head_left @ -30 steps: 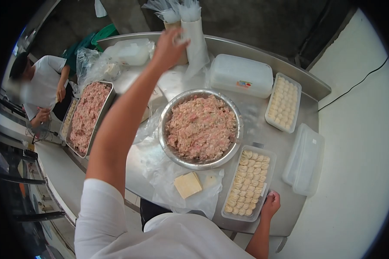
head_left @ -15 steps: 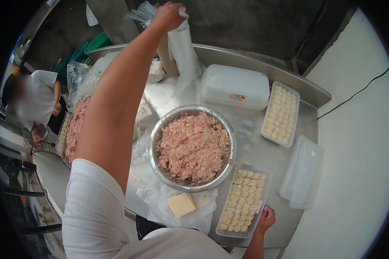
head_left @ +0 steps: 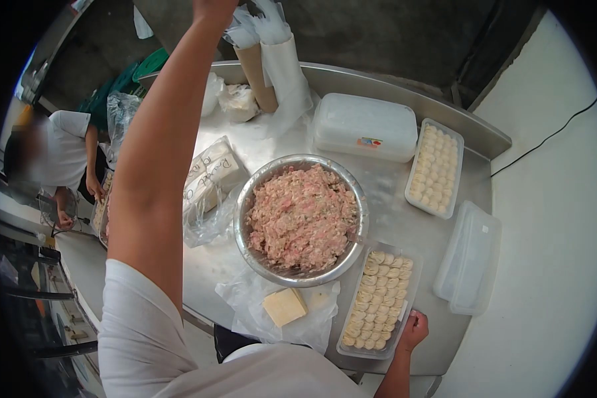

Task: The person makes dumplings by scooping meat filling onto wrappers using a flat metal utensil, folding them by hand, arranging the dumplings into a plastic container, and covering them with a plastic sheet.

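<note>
My left arm reaches up across the view, and my left hand [head_left: 213, 8] is cut off by the top edge, its fingers out of sight. Closest to it are a brown tube [head_left: 253, 73] and a white tube [head_left: 286, 69] stuffed with clear plastic sheets [head_left: 272, 25]. Down at the right, my right hand [head_left: 414, 330] is closed in a fist beside a clear tray [head_left: 347, 351] of pleated dumplings [head_left: 381, 298]; nothing shows in it. Between the arms stands a steel bowl [head_left: 242, 249] heaped with minced meat filling [head_left: 302, 219].
A stack of square wrappers [head_left: 285, 307] lies on plastic. Behind are a wrapped package [head_left: 209, 174], an upturned plastic box [head_left: 366, 126] and a second dumpling tray [head_left: 434, 166]. Clear lids [head_left: 469, 259] lie near the wall. A co-worker [head_left: 66, 149] works at the left.
My left hand has moved away from the white tube, up and left past the frame's top edge. My right fist stays beside the tray. The co-worker's hand has dropped to a tray.
</note>
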The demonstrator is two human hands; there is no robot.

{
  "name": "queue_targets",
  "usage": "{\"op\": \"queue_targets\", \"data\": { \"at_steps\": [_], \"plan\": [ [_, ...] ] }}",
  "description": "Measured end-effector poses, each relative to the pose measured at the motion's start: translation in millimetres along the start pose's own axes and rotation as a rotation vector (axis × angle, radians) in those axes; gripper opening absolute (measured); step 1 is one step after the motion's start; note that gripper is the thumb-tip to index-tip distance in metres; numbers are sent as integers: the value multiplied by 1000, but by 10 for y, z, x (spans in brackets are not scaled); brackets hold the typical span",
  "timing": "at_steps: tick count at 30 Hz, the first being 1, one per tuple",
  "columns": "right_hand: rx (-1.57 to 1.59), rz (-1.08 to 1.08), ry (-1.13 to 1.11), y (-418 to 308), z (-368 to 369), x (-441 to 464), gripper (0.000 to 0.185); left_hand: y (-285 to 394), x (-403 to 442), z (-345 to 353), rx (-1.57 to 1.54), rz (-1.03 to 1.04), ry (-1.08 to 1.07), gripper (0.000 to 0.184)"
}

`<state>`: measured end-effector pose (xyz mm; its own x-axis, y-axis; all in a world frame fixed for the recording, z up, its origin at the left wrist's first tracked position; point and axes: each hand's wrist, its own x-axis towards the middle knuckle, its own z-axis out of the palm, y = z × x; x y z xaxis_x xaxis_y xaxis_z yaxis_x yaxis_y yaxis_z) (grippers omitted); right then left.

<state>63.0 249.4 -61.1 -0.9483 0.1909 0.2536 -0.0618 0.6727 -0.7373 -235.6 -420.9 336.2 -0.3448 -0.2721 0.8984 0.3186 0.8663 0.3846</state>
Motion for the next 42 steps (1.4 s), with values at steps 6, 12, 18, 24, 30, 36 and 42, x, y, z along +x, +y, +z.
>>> {"op": "queue_targets", "data": {
  "at_steps": [6, 12, 18, 24, 30, 36, 42],
  "plan": [
    [481, 510, 16, -270, -175, 188, 16, 2043, -1782, -634, -7, 210, -721, 30],
    [928, 218, -388, -1414, -301, 322, 41, 3225, -3685, -936, -416, 487, -1172, 19],
    [1171, 469, -895, -1612, -192, 147, 44, 3729, -4512, -1001, -483, 417, -1228, 19],
    [877, 259, -709, -1442, -289, -78, 35, 3722, -4604, -1363, -512, -9, -1046, 23],
    [694, 5, -618, -1274, -656, -144, 24, 3585, -4433, -1050, -199, 5, -1129, 34],
    [1089, 287, 30, -785, -1298, -13, 17, 3710, -4003, -315, -601, -775, -1050, 10],
    [1128, 271, 299, -396, -1666, -245, 18, 3959, -4088, 854, -960, -1497, -1227, 21]
  ]
}}
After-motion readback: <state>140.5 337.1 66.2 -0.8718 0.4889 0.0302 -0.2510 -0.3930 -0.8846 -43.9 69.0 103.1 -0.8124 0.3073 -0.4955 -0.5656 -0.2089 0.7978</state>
